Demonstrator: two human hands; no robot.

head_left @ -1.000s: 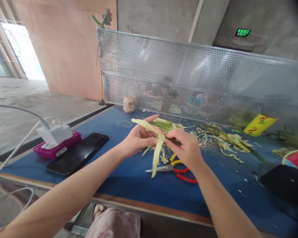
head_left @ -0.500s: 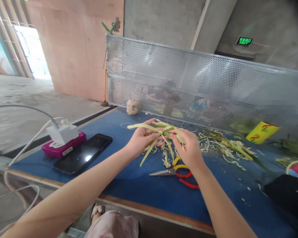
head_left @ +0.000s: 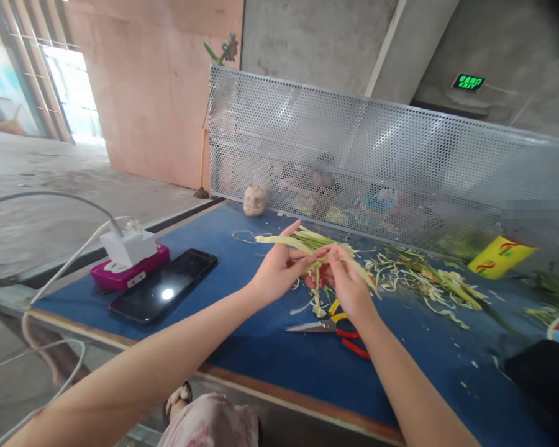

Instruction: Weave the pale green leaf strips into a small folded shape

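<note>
My left hand (head_left: 278, 268) is closed on pale green leaf strips, thumb against the fingers, with one flat strip (head_left: 279, 239) sticking out to the left. Fingertips of my right hand (head_left: 351, 285) pinch the same strips, close against the left, and a strip end slants down to the right past its knuckles. Where the strips cross is partly hidden by my fingers. Below the hands lies a pair of scissors (head_left: 326, 325) with red and yellow handles, blades pointing left. Behind them rests a bundle of green strips (head_left: 314, 236).
Shredded leaf scraps (head_left: 428, 279) spread to the right on the blue table (head_left: 270, 366). A black phone (head_left: 165, 288), a purple power strip (head_left: 107, 279) and a white charger (head_left: 125, 247) sit left. A perforated metal panel (head_left: 377, 149) borders the back; a yellow roll (head_left: 503, 256) lies right.
My fingers have drawn in around the crossing strips. The strip end that hung down at the left no longer shows, and one now slants rightward past my right hand. The view has shifted slightly left.
</note>
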